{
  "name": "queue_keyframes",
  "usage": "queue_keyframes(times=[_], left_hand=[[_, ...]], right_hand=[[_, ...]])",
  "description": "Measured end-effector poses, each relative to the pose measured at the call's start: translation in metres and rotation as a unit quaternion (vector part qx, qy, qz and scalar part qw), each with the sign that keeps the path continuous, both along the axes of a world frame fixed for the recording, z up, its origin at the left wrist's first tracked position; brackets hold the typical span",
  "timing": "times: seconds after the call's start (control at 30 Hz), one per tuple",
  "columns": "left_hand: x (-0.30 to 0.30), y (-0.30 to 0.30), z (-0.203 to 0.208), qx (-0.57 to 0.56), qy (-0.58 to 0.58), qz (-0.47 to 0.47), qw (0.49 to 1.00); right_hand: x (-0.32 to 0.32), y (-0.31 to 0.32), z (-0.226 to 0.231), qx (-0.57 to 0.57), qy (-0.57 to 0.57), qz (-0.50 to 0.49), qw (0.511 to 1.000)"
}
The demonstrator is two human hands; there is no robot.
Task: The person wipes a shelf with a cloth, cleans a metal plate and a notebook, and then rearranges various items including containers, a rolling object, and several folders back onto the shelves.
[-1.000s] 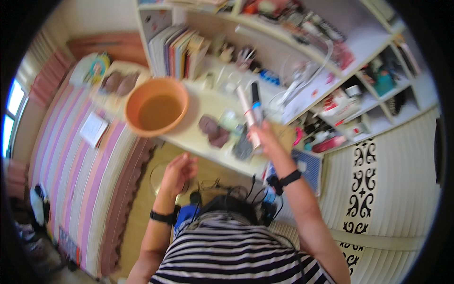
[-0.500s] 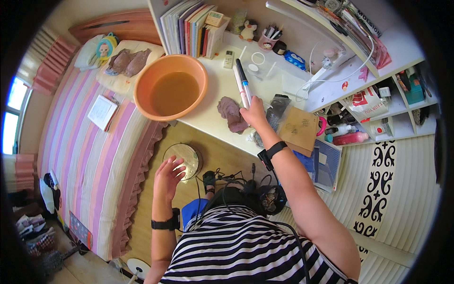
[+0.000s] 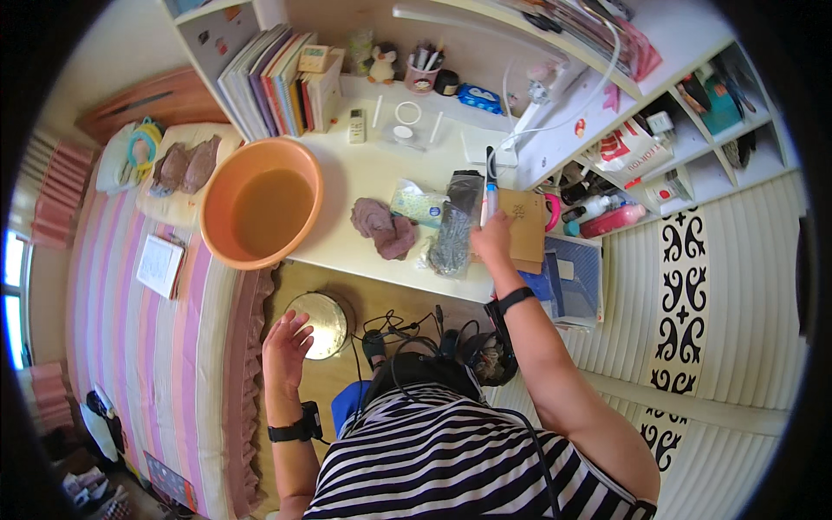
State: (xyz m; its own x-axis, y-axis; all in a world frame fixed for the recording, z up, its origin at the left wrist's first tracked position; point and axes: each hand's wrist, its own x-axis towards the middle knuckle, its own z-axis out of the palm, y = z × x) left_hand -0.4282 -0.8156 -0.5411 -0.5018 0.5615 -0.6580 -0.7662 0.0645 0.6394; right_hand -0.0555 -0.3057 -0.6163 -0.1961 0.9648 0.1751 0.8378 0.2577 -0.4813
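Orange basin [image 3: 227, 195] of murky liquid [image 3: 276, 208] on desk [image 3: 342, 173], left end. My left hand [image 3: 286, 347] empty, fingers loosely spread, apart from desk. Mauve cloth [image 3: 381, 230] crumpled mid-desk; dark bagged item [image 3: 457, 221] next. My right hand [image 3: 492, 237] grasps pens [image 3: 491, 192] at left edge of brown envelope [image 3: 524, 227]; desk contact unclear. Judgement: pens in hand, release not yet done.

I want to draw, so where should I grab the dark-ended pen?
Pinch the dark-ended pen near its dark far end, probably best coming from the far side, opposite the right hand. That hand already wraps the near part, while the slim, straight shaft sticks out beyond it, leaving that end free to grip.
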Motion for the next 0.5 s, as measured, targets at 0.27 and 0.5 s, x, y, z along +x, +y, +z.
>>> queue_keyframes(times=[0.27,0.5], left_hand=[[0.056,0.108,0.018,0.02,0.0,-0.122,0.992],[0.093,0.144,0.021,0.018,0.006,-0.171,0.985]], right_hand=[[0.014,0.044,0.024,-0.036,0.039,-0.04,0.998],[0.09,0.005,0.082,-0.089,0.17,0.044,0.98]])
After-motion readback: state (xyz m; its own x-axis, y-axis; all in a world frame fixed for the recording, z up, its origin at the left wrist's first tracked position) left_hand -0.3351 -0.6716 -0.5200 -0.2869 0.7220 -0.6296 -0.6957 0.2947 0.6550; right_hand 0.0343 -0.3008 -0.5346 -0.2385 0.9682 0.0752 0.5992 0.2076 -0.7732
